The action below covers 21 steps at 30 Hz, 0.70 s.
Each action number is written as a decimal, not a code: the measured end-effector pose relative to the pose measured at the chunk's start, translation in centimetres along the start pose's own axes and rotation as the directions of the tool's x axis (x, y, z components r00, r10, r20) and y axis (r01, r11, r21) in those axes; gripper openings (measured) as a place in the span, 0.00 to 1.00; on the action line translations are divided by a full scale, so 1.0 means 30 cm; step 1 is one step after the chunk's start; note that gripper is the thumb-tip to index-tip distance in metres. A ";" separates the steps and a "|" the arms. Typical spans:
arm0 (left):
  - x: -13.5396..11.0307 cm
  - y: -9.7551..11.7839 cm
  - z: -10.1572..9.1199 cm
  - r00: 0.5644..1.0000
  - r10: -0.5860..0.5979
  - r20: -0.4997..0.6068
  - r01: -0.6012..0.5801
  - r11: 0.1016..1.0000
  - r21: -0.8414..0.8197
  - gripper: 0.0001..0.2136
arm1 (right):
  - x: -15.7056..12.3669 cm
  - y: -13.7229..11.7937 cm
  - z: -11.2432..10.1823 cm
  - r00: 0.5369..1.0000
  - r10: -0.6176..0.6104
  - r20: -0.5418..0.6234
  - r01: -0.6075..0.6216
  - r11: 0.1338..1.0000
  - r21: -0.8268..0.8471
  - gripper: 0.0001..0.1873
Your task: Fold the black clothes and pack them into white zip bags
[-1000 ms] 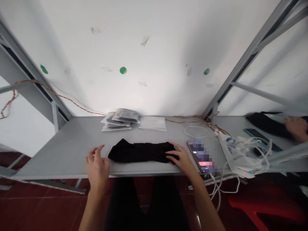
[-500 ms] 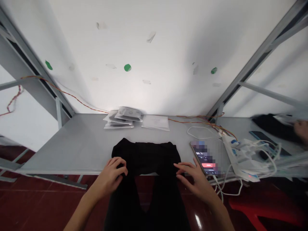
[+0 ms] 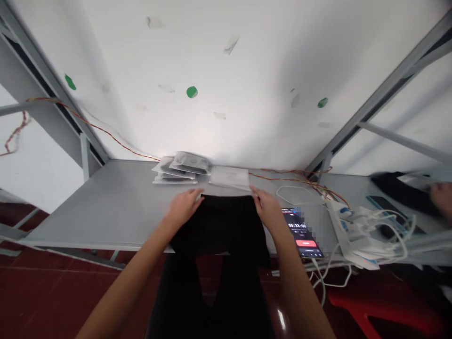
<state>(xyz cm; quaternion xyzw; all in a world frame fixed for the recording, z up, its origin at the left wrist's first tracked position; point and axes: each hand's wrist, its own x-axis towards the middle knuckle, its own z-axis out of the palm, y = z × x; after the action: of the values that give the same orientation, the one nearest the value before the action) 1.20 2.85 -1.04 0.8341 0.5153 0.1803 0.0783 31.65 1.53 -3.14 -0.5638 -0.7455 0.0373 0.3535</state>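
A black garment (image 3: 221,226) lies spread on the grey table (image 3: 116,207), its near part hanging over the front edge. My left hand (image 3: 183,206) pinches the garment's far left corner, fingers closed. At the far right corner my right hand (image 3: 266,207) grips the cloth the same way. Both hands sit just in front of a flat clear packet (image 3: 229,178).
A stack of clear packets (image 3: 178,167) lies by the wall. A phone (image 3: 302,231) with a lit screen rests right of the garment, beside a white power strip and tangled cables (image 3: 360,226). Another person's hand (image 3: 441,195) and dark cloth (image 3: 399,188) are at far right.
The garment went from a folded strip to spread open. My hands moved from its near edge at the table front to its far corners, carrying the cloth toward the wall.
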 end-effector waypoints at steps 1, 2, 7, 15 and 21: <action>0.002 0.019 -0.004 0.996 -0.040 -0.079 0.040 0.999 0.002 0.17 | 0.014 -0.034 0.003 0.995 0.018 -0.103 -0.019 1.000 -0.003 0.23; -0.008 0.040 -0.001 0.986 -0.066 -0.151 0.067 0.998 0.000 0.18 | 0.014 -0.072 0.012 0.986 0.017 -0.168 -0.016 1.000 0.007 0.23; -0.167 0.104 0.113 0.985 0.045 -0.164 -0.035 0.998 0.059 0.22 | -0.141 -0.212 0.141 0.994 -0.048 0.099 0.049 0.999 -0.008 0.23; -0.248 0.001 0.182 0.998 -0.025 -0.055 0.030 0.994 0.107 0.26 | -0.212 -0.165 0.227 0.967 0.013 0.255 0.020 0.992 -0.127 0.29; 0.060 -0.191 -0.077 0.995 -0.040 -0.094 0.009 0.952 -0.305 0.21 | 0.234 -0.187 0.257 0.924 0.028 0.381 -0.180 0.911 0.370 0.22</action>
<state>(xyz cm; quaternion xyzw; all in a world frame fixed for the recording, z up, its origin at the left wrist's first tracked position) -3.74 6.93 -0.34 0.7958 0.4951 0.2974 0.1822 21.90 8.23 -2.94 -0.5023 -0.7433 0.3122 0.3125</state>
